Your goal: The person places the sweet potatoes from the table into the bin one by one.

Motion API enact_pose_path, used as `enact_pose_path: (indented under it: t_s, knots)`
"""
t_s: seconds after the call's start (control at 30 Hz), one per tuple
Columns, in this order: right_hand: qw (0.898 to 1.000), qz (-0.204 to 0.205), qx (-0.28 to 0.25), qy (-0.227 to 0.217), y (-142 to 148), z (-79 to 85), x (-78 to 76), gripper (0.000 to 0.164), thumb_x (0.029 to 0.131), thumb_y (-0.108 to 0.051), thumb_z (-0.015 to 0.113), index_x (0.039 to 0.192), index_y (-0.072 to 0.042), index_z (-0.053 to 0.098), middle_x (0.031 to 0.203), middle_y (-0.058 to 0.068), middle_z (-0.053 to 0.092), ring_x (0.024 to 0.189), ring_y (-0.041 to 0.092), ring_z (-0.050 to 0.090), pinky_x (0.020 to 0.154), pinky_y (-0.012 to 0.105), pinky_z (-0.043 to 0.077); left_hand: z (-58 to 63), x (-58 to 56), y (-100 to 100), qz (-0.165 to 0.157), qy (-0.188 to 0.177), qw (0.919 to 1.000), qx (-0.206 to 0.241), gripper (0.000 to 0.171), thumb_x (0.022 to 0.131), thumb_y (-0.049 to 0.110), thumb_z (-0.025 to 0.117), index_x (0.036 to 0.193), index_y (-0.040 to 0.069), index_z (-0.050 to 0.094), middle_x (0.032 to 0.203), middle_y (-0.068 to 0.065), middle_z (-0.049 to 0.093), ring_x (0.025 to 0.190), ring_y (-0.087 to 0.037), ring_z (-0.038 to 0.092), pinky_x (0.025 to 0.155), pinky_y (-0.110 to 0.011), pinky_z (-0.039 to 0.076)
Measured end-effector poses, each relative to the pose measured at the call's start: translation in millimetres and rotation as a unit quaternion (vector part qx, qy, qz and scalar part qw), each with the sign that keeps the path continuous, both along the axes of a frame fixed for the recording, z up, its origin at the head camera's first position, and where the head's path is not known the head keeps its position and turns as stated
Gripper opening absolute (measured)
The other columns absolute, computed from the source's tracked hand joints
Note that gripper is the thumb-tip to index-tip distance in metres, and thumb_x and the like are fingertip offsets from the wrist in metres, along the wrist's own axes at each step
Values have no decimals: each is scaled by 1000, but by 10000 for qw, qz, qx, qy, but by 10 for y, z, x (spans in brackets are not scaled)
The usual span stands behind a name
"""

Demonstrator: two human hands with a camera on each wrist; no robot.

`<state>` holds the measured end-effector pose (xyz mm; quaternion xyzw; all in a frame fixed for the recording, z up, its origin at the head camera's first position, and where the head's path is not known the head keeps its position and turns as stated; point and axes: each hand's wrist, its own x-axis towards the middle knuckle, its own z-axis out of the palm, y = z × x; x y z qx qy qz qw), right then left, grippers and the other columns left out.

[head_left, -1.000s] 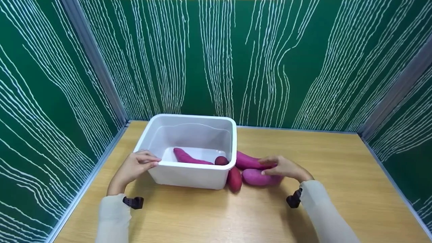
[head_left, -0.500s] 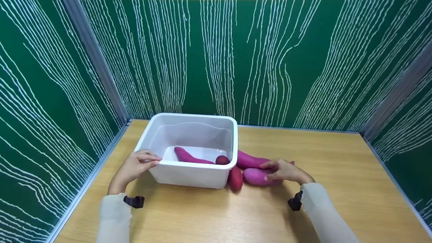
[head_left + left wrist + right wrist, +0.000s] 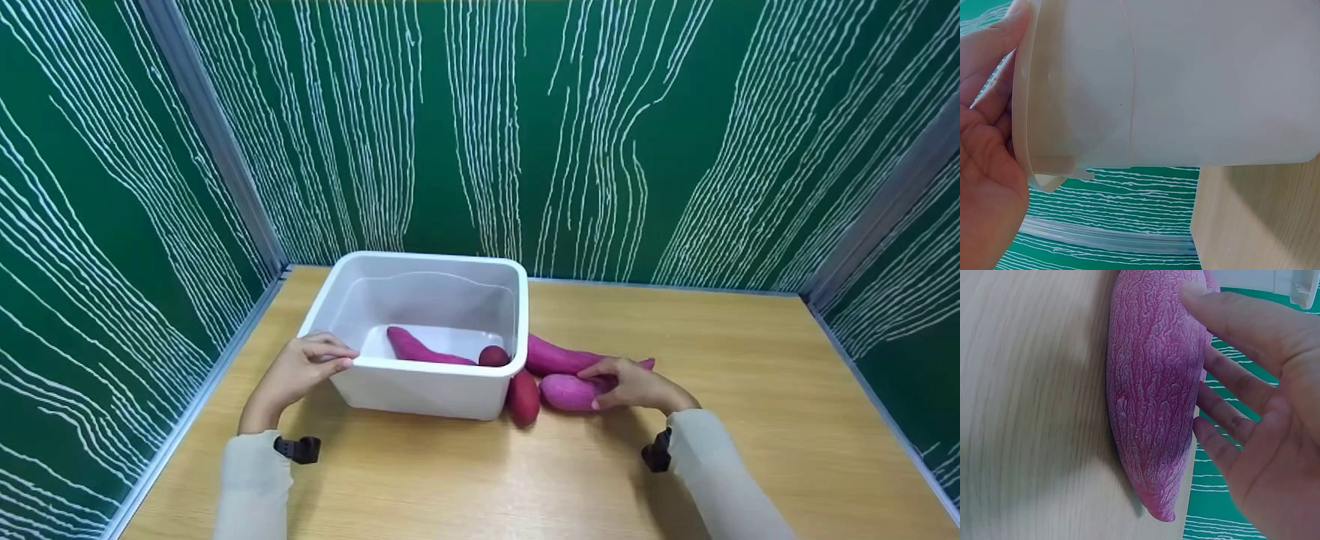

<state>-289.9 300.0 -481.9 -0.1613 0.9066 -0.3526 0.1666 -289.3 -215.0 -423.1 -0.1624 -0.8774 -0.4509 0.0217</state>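
Note:
My left hand [image 3: 311,369] pinches the front left rim of a white plastic bin [image 3: 427,390]; the left wrist view shows thumb and fingers at that rim. On the table right of the bin lies a pale pink sweet potato [image 3: 568,393]. My right hand [image 3: 637,384] grips it near its right end, thumb on the near side and fingers over the far side. In the right wrist view the sweet potato's wrinkled skin [image 3: 1154,394] tapers to a point. Behind it lies a longer magenta sweet potato [image 3: 555,358], partly hidden by the bin and my right hand.
A red, egg-shaped root [image 3: 523,400] lies against the bin's front right corner. Inside the bin are a magenta sweet potato [image 3: 420,350] and a dark red rounded piece [image 3: 493,355]. Green panels [image 3: 585,150] with white lines enclose the wooden table [image 3: 450,480].
My right hand has shifted slightly right along the pale pink sweet potato, its thumb and fingers settling around it. The left hand stays on the bin's rim.

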Motion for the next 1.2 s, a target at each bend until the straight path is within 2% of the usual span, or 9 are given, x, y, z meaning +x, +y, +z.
enact_pose_path:
  t_s: [0.37, 0.67, 1.1, 1.2]
  knots:
    - [9993, 221, 251, 159, -30, -23, 4, 46, 80, -7, 75, 125, -10, 64, 133, 17, 56, 126, 40, 45, 105, 59, 36, -7, 4, -4, -7, 29, 10000, 50, 17, 83, 18, 75, 96, 7, 77, 101, -9, 67, 100, -20, 55, 84, -16, 48]
    - [9982, 56, 539, 269, -83, -27, 29, 49, 78, -1, 75, 124, -11, 65, 130, 15, 58, 120, 35, 47, 102, 54, 42, 8, 10, 10, 24, 45, 10000, 16, 18, 82, 18, 76, 97, 8, 77, 99, -8, 68, 99, -20, 54, 82, -19, 47]
    - [9954, -268, 865, 305, -145, -20, 53, 53, 77, -3, 77, 126, -18, 63, 133, 11, 56, 126, 37, 43, 104, 57, 39, 18, 13, 10, 81, -46, 9999, -58, 19, 83, 19, 74, 99, 9, 77, 102, -8, 68, 103, -21, 54, 87, -22, 47]
    - [9950, -325, 884, 333, -157, -19, 56, 53, 77, -3, 77, 126, -19, 63, 134, 11, 55, 128, 38, 42, 104, 58, 38, 23, 11, 12, 101, -86, 9999, -56, 19, 83, 19, 74, 99, 9, 77, 103, -9, 68, 104, -22, 54, 89, -27, 48]
